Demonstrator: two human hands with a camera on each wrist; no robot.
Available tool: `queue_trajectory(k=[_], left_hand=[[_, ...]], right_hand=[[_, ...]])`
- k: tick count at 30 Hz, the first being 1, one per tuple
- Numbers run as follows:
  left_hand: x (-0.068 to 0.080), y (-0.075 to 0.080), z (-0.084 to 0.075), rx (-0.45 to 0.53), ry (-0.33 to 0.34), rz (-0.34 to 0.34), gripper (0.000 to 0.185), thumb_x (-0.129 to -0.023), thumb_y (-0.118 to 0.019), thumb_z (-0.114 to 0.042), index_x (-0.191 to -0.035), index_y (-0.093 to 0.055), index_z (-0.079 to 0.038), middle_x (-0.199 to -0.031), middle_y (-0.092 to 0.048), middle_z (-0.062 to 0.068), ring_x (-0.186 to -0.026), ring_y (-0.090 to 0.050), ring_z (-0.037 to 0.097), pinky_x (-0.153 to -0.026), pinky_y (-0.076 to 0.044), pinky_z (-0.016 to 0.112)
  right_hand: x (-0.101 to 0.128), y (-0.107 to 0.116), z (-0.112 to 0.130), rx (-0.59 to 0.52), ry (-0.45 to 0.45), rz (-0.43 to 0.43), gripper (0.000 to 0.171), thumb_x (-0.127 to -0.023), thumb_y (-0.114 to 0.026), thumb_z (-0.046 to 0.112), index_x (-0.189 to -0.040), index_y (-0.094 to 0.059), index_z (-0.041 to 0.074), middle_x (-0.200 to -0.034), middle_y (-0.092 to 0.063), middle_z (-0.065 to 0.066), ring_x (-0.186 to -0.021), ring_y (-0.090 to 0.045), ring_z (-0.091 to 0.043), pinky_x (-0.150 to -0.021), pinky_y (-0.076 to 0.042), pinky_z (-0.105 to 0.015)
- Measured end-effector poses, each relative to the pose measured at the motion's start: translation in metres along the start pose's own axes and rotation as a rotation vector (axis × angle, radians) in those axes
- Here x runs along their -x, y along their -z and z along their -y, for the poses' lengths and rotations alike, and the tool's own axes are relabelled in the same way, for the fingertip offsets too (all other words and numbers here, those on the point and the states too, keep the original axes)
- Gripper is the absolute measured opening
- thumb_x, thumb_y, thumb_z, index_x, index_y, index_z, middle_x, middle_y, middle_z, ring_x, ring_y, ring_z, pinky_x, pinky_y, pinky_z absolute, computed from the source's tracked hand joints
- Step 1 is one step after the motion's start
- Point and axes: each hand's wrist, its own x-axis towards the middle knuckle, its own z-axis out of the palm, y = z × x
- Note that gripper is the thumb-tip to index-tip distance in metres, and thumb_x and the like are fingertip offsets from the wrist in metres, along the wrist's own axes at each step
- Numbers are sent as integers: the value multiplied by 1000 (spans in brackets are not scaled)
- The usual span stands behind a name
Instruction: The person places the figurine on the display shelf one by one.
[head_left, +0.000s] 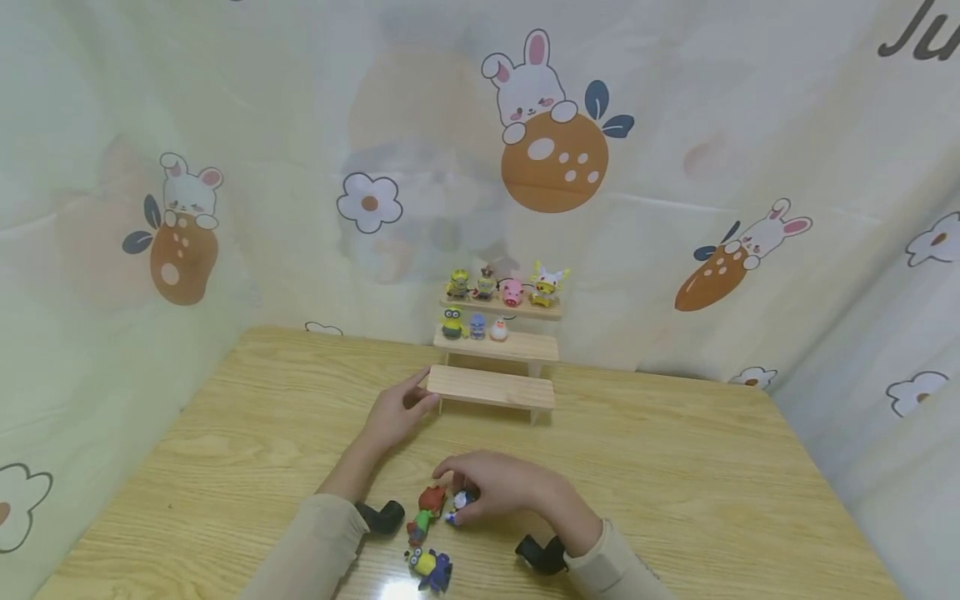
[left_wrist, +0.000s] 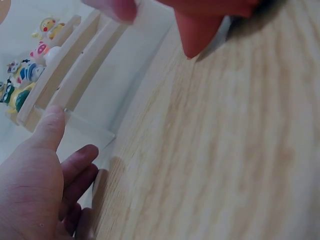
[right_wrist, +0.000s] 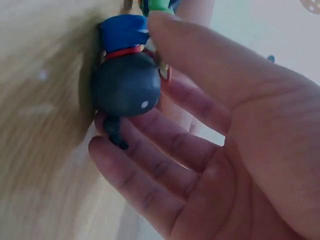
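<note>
My left hand (head_left: 395, 414) is at the left end of the lowest step of a small wooden display stand (head_left: 491, 387). In the left wrist view its thumb touches the step's end and the other fingers extend loosely below. My right hand (head_left: 498, 483) curls round a small toy figurine (right_wrist: 127, 82) with a dark round head and a blue body, lying low at the tabletop. Its thumb lies along the body and its fingertips are by the head. Beside it lies a red-haired figurine (head_left: 429, 504) in green. A yellow figurine (head_left: 427, 567) in purple lies nearer me.
Several figurines, among them a pink pig (head_left: 512, 292), stand on the top step. The middle step holds a yellow goggled figurine (head_left: 452, 323), a blue one (head_left: 477, 326) and a white one (head_left: 498, 330). A printed curtain (head_left: 435, 100) hangs behind the wooden table (head_left: 675, 467).
</note>
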Motion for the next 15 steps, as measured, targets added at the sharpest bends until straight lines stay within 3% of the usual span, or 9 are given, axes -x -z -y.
queue_trajectory(k=[6, 15], left_hand=[[1, 0, -1, 0, 5, 6, 61, -91, -60, -45, -144, -42, -20, -104, -72, 4, -112, -60, 25, -105, -40, 49], [0, 1, 0, -1, 3, 12, 62, -90, -59, -47, -144, -42, -22, -106, -71, 5, -112, -61, 25, -105, -40, 47]], right_hand=[[3, 5, -9, -22, -91, -47, 55, -83, -74, 27, -132, -52, 15, -99, -64, 7, -85, -55, -3, -80, -48, -21], [0, 6, -19, 25, -131, -181, 56, -85, -72, 24, -136, -49, 15, -102, -64, 3, -91, -58, -6, -85, -49, -27]])
